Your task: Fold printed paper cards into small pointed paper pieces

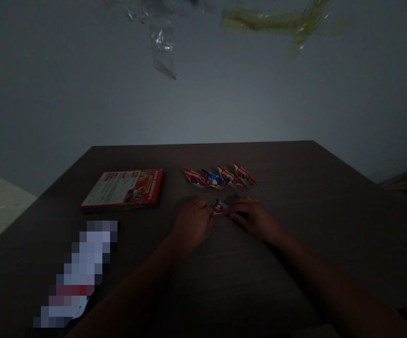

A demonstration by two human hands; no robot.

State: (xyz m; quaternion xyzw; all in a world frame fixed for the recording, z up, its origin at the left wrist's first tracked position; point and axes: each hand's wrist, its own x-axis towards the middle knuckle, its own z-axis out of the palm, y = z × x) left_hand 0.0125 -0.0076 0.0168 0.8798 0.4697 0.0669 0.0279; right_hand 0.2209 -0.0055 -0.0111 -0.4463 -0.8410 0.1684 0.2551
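Note:
Between my two hands, low over the middle of the table, is a small piece of printed paper (218, 206) with a picture on it. My left hand (193, 224) grips its left edge with closed fingers. At the paper's right side, my right hand (251, 217) pinches it between thumb and fingers. Just beyond lie several folded, pointed paper pieces in a row, among them a red one (194, 177) at the left end, a blue one (213, 179) and another red one (245, 174) at the right end.
A flat red and white printed box or book (122, 188) lies left of my hands on the dark table (281, 159). Nearer me at the left is a long pixelated object (80, 272). Behind the table rises a wall (203, 103) with yellowish tape (267, 19).

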